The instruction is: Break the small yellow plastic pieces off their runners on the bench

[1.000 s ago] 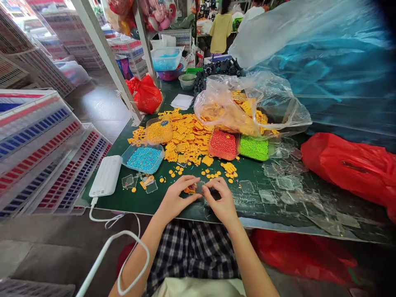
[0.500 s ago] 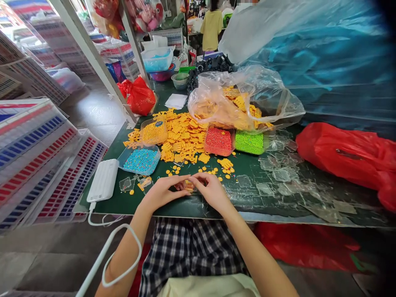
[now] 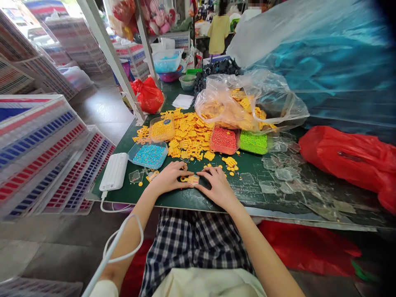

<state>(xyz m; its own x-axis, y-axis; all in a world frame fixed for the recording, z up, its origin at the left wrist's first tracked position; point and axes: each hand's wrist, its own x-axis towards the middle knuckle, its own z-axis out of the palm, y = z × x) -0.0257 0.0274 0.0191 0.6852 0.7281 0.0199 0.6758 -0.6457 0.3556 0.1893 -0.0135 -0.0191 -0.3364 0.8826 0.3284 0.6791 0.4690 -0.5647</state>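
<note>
Both my hands meet over one small piece at the near edge of the mat

My left hand [image 3: 168,178] and right hand [image 3: 218,187] lie low and curved, fingers neither clenched nor spread, with the fingertips closing on a small yellow-and-clear plastic piece [image 3: 193,180] at 12 o'clock from my wrists. I can't tell whether they are actually gripping it. It sits on the dark green cutting mat [image 3: 192,201], with a tiny yellow plastic ring [image 3: 184,179] just beside it at 9 o'clock. At 12 o'clock lies a heap of flat yellow plastic cut-outs [image 3: 192,136]; a blue-bead tray [image 3: 150,156] sits at 10 o'clock. For work this small, I'd keep the fingertips low and the piece flat against the mat, clear of the loose yellow beads.
</note>
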